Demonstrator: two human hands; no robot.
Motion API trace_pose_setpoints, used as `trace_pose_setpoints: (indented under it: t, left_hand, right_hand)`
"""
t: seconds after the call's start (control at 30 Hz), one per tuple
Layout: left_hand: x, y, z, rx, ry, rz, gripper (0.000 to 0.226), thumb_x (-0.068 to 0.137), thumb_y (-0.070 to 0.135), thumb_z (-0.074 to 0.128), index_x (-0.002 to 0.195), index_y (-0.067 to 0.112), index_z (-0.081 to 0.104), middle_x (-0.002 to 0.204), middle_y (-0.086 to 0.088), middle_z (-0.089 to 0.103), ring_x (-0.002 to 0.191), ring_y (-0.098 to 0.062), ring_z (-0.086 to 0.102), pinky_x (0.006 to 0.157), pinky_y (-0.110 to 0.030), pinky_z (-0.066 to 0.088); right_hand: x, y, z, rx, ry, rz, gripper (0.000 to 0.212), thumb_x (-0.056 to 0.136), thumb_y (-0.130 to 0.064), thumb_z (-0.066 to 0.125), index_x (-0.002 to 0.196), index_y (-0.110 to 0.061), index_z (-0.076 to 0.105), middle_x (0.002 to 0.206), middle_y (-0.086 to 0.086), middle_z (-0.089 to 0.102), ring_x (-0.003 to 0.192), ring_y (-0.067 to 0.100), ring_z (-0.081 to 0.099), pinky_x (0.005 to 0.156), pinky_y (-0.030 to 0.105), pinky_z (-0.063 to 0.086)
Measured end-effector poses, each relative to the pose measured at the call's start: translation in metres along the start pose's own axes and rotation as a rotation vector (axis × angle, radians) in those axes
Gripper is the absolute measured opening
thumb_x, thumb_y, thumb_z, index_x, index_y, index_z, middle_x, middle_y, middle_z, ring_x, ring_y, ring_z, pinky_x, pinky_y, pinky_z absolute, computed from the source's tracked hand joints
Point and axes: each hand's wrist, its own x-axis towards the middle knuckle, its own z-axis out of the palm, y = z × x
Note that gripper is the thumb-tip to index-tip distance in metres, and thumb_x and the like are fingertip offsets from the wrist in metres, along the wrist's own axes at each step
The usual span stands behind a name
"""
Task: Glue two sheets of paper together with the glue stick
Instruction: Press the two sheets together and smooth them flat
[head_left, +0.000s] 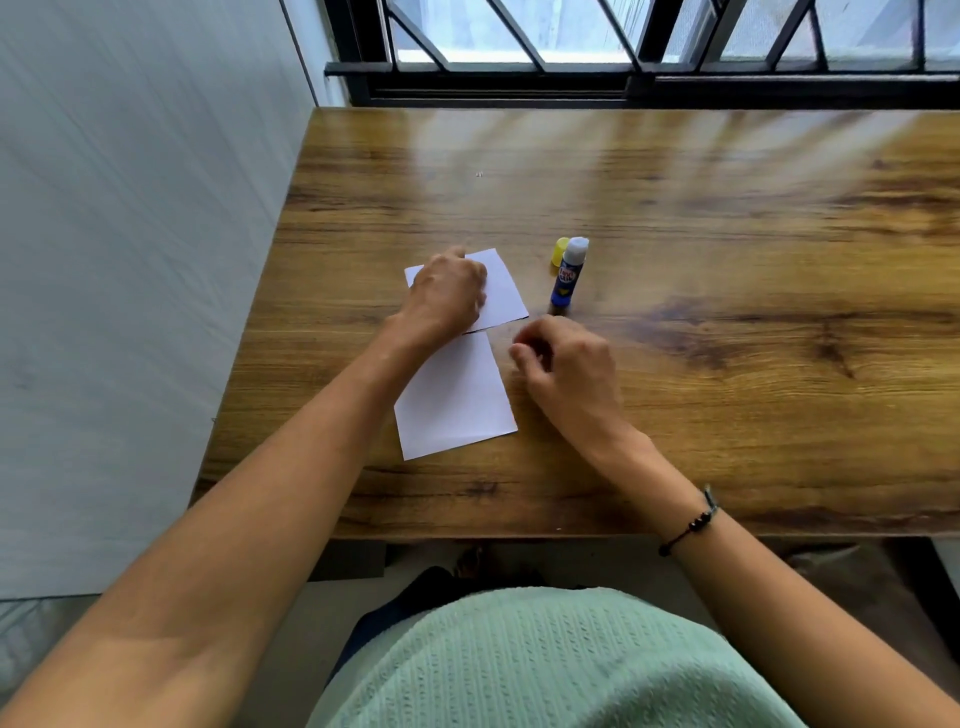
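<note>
Two white sheets of paper lie on the wooden table (675, 260), edge to edge. The far sheet (504, 291) is pressed down by my left hand (449, 296), fingers curled over its left part. The near sheet (457, 400) lies flat just below it, partly under my left wrist. My right hand (566, 364) hovers to the right of the near sheet with fingers loosely curled and nothing in it. The blue glue stick (569, 278) stands upright and uncapped, its white tip exposed, right of the far sheet. Its yellow cap (560, 252) rests just behind it.
A pale wall runs along the table's left edge. A black-framed barred window (623, 47) sits beyond the far edge. The table's near edge is at my lap, covered by a green knit top (545, 665).
</note>
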Motion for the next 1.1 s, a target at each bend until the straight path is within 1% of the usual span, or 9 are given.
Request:
trace_pose_setpoints:
  t: [0.13, 0.27, 0.4, 0.57, 0.7, 0.8, 0.9, 1.0, 1.1]
  left_hand:
    - [0.002, -0.001, -0.007, -0.028, -0.056, -0.027, 0.019, 0.085, 0.013, 0.054, 0.1, 0.005, 0.063, 0.113, -0.017, 0.052, 0.102, -0.034, 0.053, 0.073, -0.027, 0.034]
    - [0.001, -0.001, -0.009, -0.025, -0.068, -0.019, 0.021, 0.086, 0.012, 0.051, 0.103, 0.006, 0.063, 0.11, -0.018, 0.052, 0.099, -0.032, 0.054, 0.07, -0.028, 0.033]
    - [0.0, 0.0, -0.008, -0.017, -0.055, -0.011, 0.021, 0.086, 0.014, 0.051, 0.103, 0.007, 0.063, 0.11, -0.017, 0.052, 0.099, -0.033, 0.054, 0.07, -0.027, 0.032]
    - [-0.003, -0.002, -0.008, -0.008, -0.054, 0.004, 0.023, 0.086, 0.014, 0.051, 0.105, 0.007, 0.063, 0.111, -0.017, 0.052, 0.099, -0.033, 0.054, 0.07, -0.027, 0.031]
    - [-0.007, -0.005, -0.009, -0.024, -0.07, 0.012, 0.024, 0.085, 0.012, 0.051, 0.105, 0.007, 0.063, 0.11, -0.018, 0.053, 0.098, -0.034, 0.054, 0.074, -0.03, 0.039]
    - [-0.013, -0.007, -0.011, -0.023, -0.09, 0.009, 0.024, 0.085, 0.012, 0.053, 0.107, 0.009, 0.063, 0.108, -0.016, 0.053, 0.098, -0.033, 0.054, 0.08, -0.032, 0.042]
    - [-0.024, -0.009, -0.012, -0.025, -0.102, 0.013, 0.024, 0.085, 0.011, 0.053, 0.107, 0.007, 0.063, 0.107, -0.016, 0.053, 0.096, -0.032, 0.055, 0.081, -0.032, 0.045]
    - [-0.04, -0.01, -0.012, -0.027, -0.085, 0.021, 0.023, 0.087, 0.011, 0.051, 0.106, 0.007, 0.063, 0.104, -0.014, 0.054, 0.093, -0.031, 0.055, 0.076, -0.03, 0.042]
    - [-0.057, -0.01, -0.014, -0.024, -0.094, 0.006, 0.021, 0.086, 0.014, 0.051, 0.102, 0.009, 0.063, 0.097, -0.011, 0.052, 0.091, -0.029, 0.054, 0.074, -0.03, 0.041]
  right_hand:
    - [0.017, -0.016, 0.013, -0.215, -0.282, -0.003, 0.047, 0.078, -0.046, 0.064, 0.11, -0.013, 0.055, 0.105, 0.007, 0.057, 0.096, 0.022, 0.052, 0.073, 0.035, 0.044]
    - [0.021, -0.024, 0.019, -0.363, -0.427, -0.034, 0.061, 0.071, -0.048, 0.068, 0.116, -0.014, 0.045, 0.112, 0.008, 0.049, 0.107, 0.026, 0.046, 0.072, 0.034, 0.035]
    - [0.024, -0.029, 0.018, -0.388, -0.524, -0.002, 0.062, 0.072, -0.045, 0.069, 0.119, -0.015, 0.043, 0.115, 0.008, 0.047, 0.109, 0.025, 0.044, 0.074, 0.034, 0.035]
    - [0.015, -0.03, 0.017, -0.357, -0.518, -0.005, 0.042, 0.076, -0.034, 0.066, 0.108, -0.014, 0.047, 0.109, 0.007, 0.048, 0.105, 0.025, 0.045, 0.074, 0.034, 0.037]
    - [0.007, -0.023, 0.009, -0.116, -0.421, 0.067, 0.03, 0.074, -0.013, 0.064, 0.092, -0.019, 0.04, 0.088, 0.004, 0.053, 0.082, 0.025, 0.052, 0.063, 0.035, 0.041]
    - [0.009, -0.01, -0.012, 0.303, -0.454, 0.289, 0.043, 0.075, -0.006, 0.066, 0.104, -0.025, 0.04, 0.098, 0.01, 0.058, 0.088, 0.025, 0.059, 0.074, 0.04, 0.054]
    - [0.009, 0.001, -0.035, 0.694, -0.405, 0.438, 0.057, 0.075, 0.002, 0.068, 0.116, -0.025, 0.038, 0.102, 0.012, 0.058, 0.091, 0.025, 0.062, 0.072, 0.033, 0.057]
    - [0.007, 0.004, -0.046, 0.843, -0.347, 0.483, 0.055, 0.076, 0.002, 0.066, 0.12, -0.019, 0.043, 0.103, 0.011, 0.061, 0.093, 0.026, 0.063, 0.069, 0.033, 0.058]
    - [0.002, 0.002, -0.047, 0.926, -0.278, 0.479, 0.042, 0.077, 0.002, 0.064, 0.113, -0.015, 0.05, 0.097, 0.005, 0.062, 0.087, 0.019, 0.064, 0.062, 0.026, 0.057]
